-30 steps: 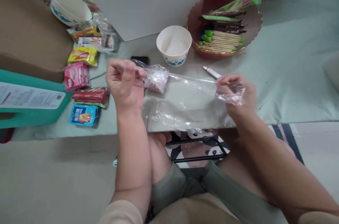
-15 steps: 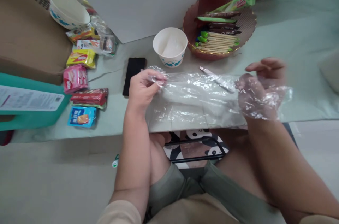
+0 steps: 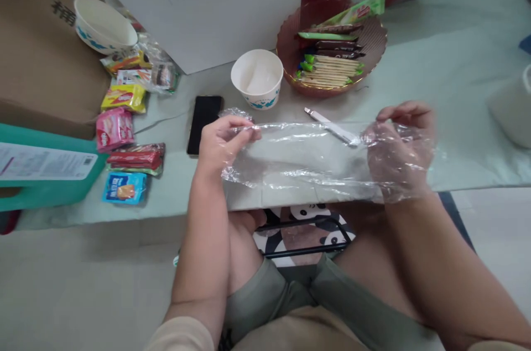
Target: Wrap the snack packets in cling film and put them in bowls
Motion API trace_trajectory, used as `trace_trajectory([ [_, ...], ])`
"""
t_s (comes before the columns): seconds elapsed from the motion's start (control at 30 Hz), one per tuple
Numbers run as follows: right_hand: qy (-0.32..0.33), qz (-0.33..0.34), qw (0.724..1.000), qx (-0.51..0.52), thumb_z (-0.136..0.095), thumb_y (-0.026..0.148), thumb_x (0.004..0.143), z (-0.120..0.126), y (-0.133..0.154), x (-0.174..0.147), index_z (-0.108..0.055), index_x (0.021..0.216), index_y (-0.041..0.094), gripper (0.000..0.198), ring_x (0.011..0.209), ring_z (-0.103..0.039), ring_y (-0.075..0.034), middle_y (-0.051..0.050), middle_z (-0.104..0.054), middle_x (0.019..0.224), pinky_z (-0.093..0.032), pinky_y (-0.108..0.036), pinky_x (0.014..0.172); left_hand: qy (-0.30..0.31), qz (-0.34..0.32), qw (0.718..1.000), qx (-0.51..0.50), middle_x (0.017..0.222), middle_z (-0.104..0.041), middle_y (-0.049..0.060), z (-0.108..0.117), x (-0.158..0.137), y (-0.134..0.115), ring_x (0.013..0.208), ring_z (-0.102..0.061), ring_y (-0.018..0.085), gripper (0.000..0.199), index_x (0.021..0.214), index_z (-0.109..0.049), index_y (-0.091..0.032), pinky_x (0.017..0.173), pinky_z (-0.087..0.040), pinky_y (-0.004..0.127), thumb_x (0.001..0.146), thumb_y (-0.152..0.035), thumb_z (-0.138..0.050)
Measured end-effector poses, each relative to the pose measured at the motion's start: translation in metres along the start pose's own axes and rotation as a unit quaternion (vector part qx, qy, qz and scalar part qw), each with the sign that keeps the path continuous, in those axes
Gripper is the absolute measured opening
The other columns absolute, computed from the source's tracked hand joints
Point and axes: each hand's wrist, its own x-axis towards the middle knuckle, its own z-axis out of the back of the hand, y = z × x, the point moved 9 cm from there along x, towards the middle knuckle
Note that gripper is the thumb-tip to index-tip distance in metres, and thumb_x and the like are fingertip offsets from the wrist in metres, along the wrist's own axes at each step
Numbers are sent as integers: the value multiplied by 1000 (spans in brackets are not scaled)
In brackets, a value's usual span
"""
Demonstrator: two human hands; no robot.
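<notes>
Person's left hand (image 3: 222, 143) clamped on one end of clear plastic film (image 3: 307, 160), stretched nearside of paper cup (image 3: 271, 97); right hand (image 3: 400, 151) seen through film's other end, grip can't tell; phone (image 3: 203, 124) left of cup; white tool (image 3: 326, 120) nearside right; snack bowl (image 3: 376, 49) right of cup.

Free lane is running from right hand (image 3: 398, 149) rightward to white container (image 3: 512, 110); ribbed bowl (image 3: 375, 44) is blocking ahead-left. Beyond left hand (image 3: 222, 143), smartphone (image 3: 203, 127) and paper bowl (image 3: 259, 77) are obstructing.

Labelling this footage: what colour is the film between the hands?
The film is transparent; head view shows it best.
</notes>
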Motion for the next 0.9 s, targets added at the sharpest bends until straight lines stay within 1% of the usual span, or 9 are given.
trace_trajectory([
  [0.07, 37, -59, 997, -31, -89, 42, 62, -2, -16, 0, -58, 88, 29, 43, 62, -52, -10, 3, -61, 86, -44, -28, 55, -35, 7, 999, -38, 73, -75, 0, 4, 3, 2, 63, -71, 13, 32, 76, -69, -21, 60, -60, 26, 66, -41, -91],
  [0.17, 86, -128, 984, -93, -85, 43, 73, -3, -37, -4, -62, 83, 25, 31, 56, -55, -10, 4, -62, 72, -43, -25, 51, -42, 44, 995, -82, 71, -74, -1, 5, 6, 9, 56, -69, 12, 31, 82, -68, -23, 51, -57, 23, 66, -37, -91],
  [0.3, 61, -133, 987, -64, -81, 45, 77, 2, -35, -3, -61, 80, 24, 29, 42, -51, -9, 6, -61, 57, -40, -23, 42, -13, 132, 989, -64, 70, -75, 2, 0, 5, 21, 54, -70, 13, 30, 86, -70, -22, 45, -53, 19, 72, -42, -87],
  [0.4, 47, -151, 982, -105, -82, 50, 75, 7, -32, -4, -65, 77, 24, 31, 33, -41, -9, 7, -52, 43, -28, -23, 33, -4, 147, 986, -72, 68, -74, 2, 1, 3, 22, 52, -69, 12, 32, 87, -72, -21, 42, -50, 17, 72, -46, -86],
  [0.47, 48, -146, 983, -103, -83, 55, 73, 9, -29, -4, -67, 77, 24, 35, 31, -38, -8, 7, -50, 41, -23, -23, 32, -16, 141, 986, -82, 66, -73, 1, 6, 3, 21, 49, -68, 11, 31, 88, -73, -22, 40, -47, 16, 72, -44, -87],
  [0.57, 52, -120, 990, -44, -85, 60, 68, 9, -26, -2, -70, 80, 25, 39, 35, -41, -8, 7, -52, 45, -27, -23, 34, -40, 136, 986, -91, 65, -73, 0, 16, 4, 22, 45, -65, 11, 26, 93, -73, -24, 35, -42, 16, 77, -43, -82],
  [0.73, 66, -84, 992, 60, -91, 45, 67, 5, -26, 2, -72, 88, 33, 30, 61, -60, -12, 4, -61, 69, -53, -29, 57, -10, 146, 986, -86, 70, -75, 0, 17, 4, 22, 55, -71, 13, 28, 105, -71, -27, 42, -49, 17, 81, -40, -78],
  [0.8, 77, -97, 989, 74, -93, 38, 63, 3, -32, 0, -70, 99, 37, 42, 72, -64, -13, 5, -66, 84, -56, -29, 66, -6, 141, 986, -90, 73, -76, 1, 18, 3, 21, 61, -74, 15, 26, 101, -71, -26, 45, -51, 17, 80, -39, -79],
  [0.9, 134, -132, 982, 26, -93, 30, 64, -6, -44, -5, -58, 123, 42, 70, 72, -65, -13, 5, -68, 95, -56, -28, 65, -4, 140, 985, -99, 76, -76, 1, 18, 3, 19, 67, -77, 17, 24, 100, -71, -26, 49, -54, 20, 82, -41, -76],
])
